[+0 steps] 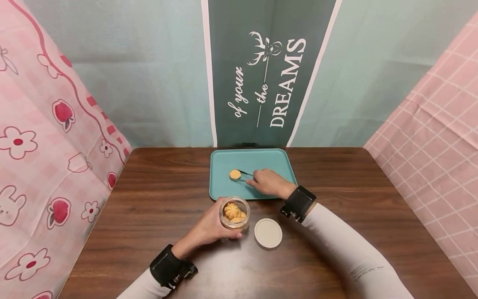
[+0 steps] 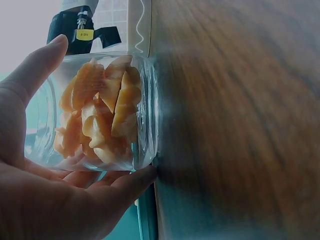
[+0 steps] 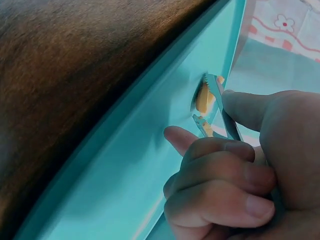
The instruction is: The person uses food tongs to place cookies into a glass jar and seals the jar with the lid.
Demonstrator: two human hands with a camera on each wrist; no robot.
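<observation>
Nearest on the worktop (image 1: pixel 149 216), the left hand (image 1: pixel 207 229) steadies an open jar (image 1: pixel 234 213) of cookies, fingers (image 2: pixel 125 187) curled round the glass; its lid (image 1: pixel 268 233) lies just right of it. Beyond, the right hand (image 1: pixel 269 183) pinches tongs (image 1: pixel 245 175), whose tips clamp one cookie (image 1: pixel 235 174) on or just above the teal tray (image 1: pixel 257 158); which, I cannot tell. The step in hand looks like moving cookies between jar and tray. The next move calls for a gentle grip so the cookie neither cracks nor slips.

One jar (image 1: pixel 234 213), one lid (image 1: pixel 268 233), one tray (image 1: pixel 224 182)
</observation>
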